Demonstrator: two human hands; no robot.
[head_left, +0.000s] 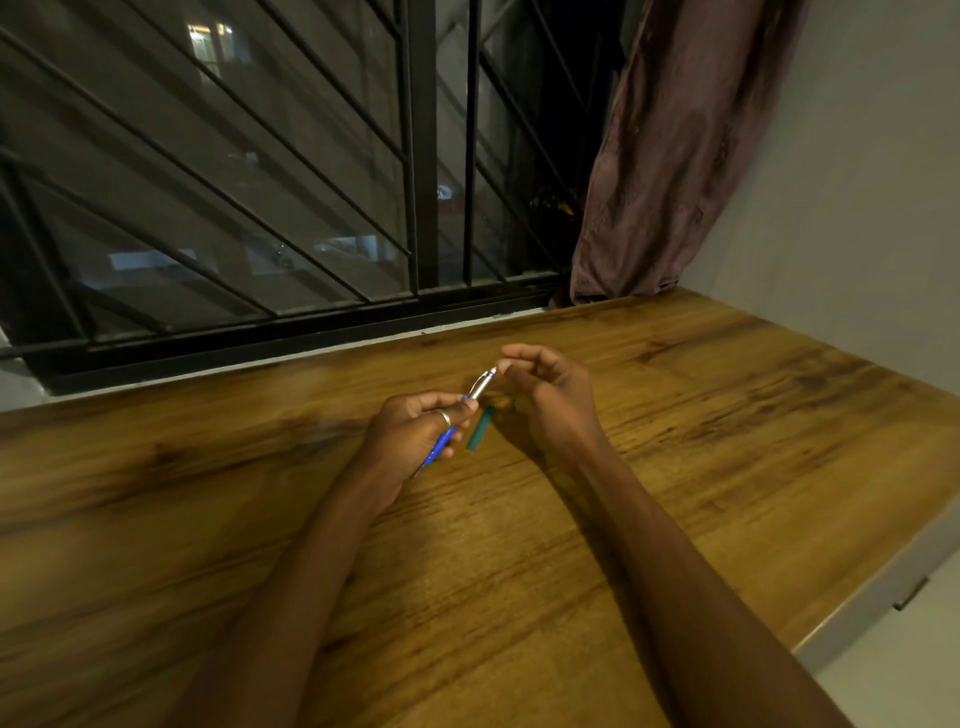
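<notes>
So both hands are up over the middle of the wooden worktop (675, 467), closer to its far edge by the window than to the near one. The left hand (415, 431) has its grip wrapped around the blue lower half of a pen (477, 391), thumb across the barrel, and there's a silver ring (443, 417) on one finger. The pen is tilted, its silver upper half pointing up and to the right. The right hand (545, 389) meets it there, fingers curled, with thumb and forefinger pinching the pale end. Any print on the barrel is too small to read. Lying flat on the worktop just below the pen, between the two hands, is a little teal tube (479, 428); can't tell what's in it, and no label is readable. Past the far edge there's a window with black bars (311, 156), and a mauve curtain (675, 156) hangs down to the far right corner.
</notes>
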